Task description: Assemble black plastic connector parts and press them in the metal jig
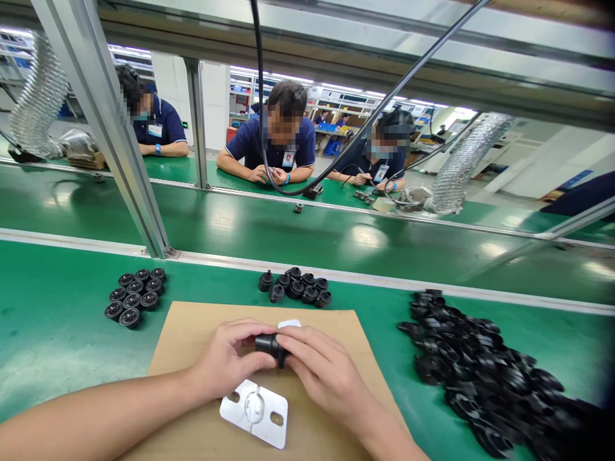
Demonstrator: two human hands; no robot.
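One white slotted plate [263, 428] lies nearest; beyond it, the left hand [221, 358] and right hand [329, 368] pinch opposite ends of a black part [266, 344] over cardboard [180, 336]. Apparently being fitted or turned (a guess), it calls for steady alignment.

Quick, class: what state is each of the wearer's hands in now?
Left hand: holding the black part.
Right hand: also holding that black part.
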